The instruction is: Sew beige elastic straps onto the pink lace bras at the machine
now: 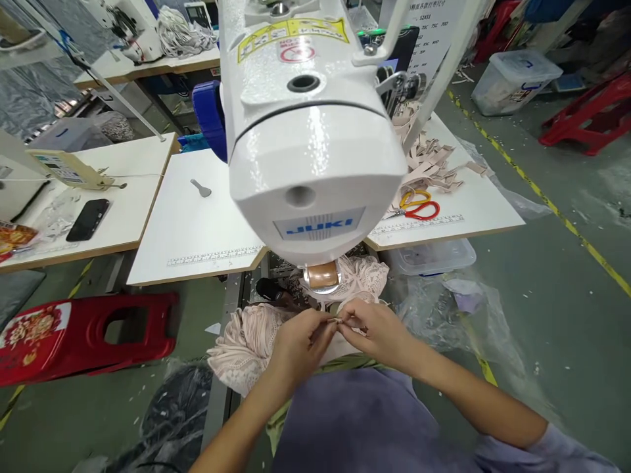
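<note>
My left hand (300, 338) and my right hand (372, 328) meet below the sewing machine head (315, 164), thumbs and fingertips pinched together. Between them is the edge of a pale pink lace garment (340, 345), a narrow strip of which shows at the fingertips. Its exact part is too small to make out. Left of my left hand lies a thick bundle of pale pink lace garments (246, 341). More pink lace (365, 276) is heaped just beyond my fingers, under the machine's round metal-rimmed part (323, 276).
Red and yellow-handled scissors (419, 205) lie on the right table wing beside pink fabric strips (434, 164). A small grey tool (201, 188) rests on the left wing. A phone (89, 220) lies farther left, above a red stool (89, 335). A plastic box (515, 82) stands on the floor.
</note>
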A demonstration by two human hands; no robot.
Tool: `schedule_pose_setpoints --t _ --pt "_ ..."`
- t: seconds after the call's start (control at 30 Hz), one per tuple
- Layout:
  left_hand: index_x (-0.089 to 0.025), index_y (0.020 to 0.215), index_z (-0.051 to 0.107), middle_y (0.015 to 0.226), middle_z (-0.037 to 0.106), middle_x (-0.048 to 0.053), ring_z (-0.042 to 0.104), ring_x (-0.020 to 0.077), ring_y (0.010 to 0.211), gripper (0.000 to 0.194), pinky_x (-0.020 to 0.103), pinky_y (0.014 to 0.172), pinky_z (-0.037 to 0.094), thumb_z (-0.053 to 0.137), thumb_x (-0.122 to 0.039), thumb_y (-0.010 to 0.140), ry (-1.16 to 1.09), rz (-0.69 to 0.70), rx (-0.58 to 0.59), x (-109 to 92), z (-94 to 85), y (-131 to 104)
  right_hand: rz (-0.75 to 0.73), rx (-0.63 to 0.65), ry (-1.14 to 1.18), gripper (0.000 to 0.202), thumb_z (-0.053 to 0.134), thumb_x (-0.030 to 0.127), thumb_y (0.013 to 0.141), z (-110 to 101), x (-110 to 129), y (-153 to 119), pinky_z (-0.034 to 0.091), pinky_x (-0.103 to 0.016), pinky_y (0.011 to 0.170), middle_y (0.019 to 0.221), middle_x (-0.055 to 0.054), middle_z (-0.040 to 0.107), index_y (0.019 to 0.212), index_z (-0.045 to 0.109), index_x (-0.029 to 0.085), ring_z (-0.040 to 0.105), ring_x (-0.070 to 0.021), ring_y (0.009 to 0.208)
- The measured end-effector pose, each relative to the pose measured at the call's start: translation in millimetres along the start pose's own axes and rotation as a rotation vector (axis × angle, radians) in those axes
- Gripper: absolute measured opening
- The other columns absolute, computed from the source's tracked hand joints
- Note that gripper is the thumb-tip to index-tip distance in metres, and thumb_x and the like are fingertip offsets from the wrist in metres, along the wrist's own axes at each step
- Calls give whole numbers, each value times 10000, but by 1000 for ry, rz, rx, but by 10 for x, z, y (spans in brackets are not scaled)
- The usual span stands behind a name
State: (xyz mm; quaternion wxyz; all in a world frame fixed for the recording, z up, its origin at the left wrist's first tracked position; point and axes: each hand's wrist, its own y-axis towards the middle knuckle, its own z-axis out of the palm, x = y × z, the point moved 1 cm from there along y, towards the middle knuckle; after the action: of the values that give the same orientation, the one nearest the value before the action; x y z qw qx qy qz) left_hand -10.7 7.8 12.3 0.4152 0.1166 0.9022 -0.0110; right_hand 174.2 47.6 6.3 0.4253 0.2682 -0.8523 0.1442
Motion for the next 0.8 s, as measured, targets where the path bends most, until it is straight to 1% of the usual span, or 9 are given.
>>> schedule_pose_setpoints --t 0.1,0.27,0.37,0.43,0.5,0.57,0.63,0.7,0.8 --pt "-182 765 609 650 622 4 588 122 560 312 218 515 394 420 -268 998 135 105 -61 24 56 -32 56 112 30 134 547 295 915 -63 40 47 375 -239 599 838 -13 687 979 626 208 566 -127 650" --pt "-190 665 527 574 545 -1 501 127 470 404 263 469 305 344 -259 1019 387 260 -137 29 147 -72 76 201 155 242 555 361 897 -101 39 98 403 -258 642 797 -40 676 810 701 190 585 -154 723" --pt "-185 728 569 621 603 5 563 125 522 383 231 499 367 336 -265 1021 240 168 -36 34 139 -73 214 104 373 272 598 434 836 -85 -81 78 394 -253 576 724 -27 645 796 688 180 544 -143 635" --pt "-180 886 629 698 667 11 627 127 602 305 210 560 431 358 -243 1011 91 102 35 36 94 -75 343 -52 531 319 607 497 812 -91 -197 64 318 -237 470 570 21 517 797 664 183 408 -106 487" --pt "-183 1073 625 769 708 18 668 134 669 269 206 611 463 369 -203 993 4 83 69 19 30 -87 364 -125 581 341 601 524 820 -107 -274 63 264 -227 428 506 56 388 776 652 190 300 -88 434" --pt "-185 1132 591 772 713 17 667 137 648 275 213 587 448 362 -184 980 9 100 84 -20 -31 -107 193 -17 466 299 612 475 841 -119 -259 68 355 -234 476 568 24 452 740 671 200 411 -109 494" --pt "-194 1063 577 730 696 5 634 136 581 232 224 538 404 361 -192 978 50 128 102 -68 -71 -127 -69 152 279 209 616 367 866 -118 -166 59 487 -282 671 833 -59 619 756 707 214 597 -171 768" --pt "-201 974 563 688 668 -6 593 134 537 185 233 513 369 378 -199 972 74 135 103 -103 -94 -139 -257 293 160 147 586 267 895 -103 -54 38 503 -302 807 1026 -84 653 846 719 228 625 -190 958" --pt "-206 879 576 682 649 -3 590 135 569 158 232 532 390 435 -178 943 20 100 65 -106 -114 -140 -374 348 59 151 532 207 929 -80 68 24 494 -264 733 927 -63 677 902 680 214 640 -155 845"
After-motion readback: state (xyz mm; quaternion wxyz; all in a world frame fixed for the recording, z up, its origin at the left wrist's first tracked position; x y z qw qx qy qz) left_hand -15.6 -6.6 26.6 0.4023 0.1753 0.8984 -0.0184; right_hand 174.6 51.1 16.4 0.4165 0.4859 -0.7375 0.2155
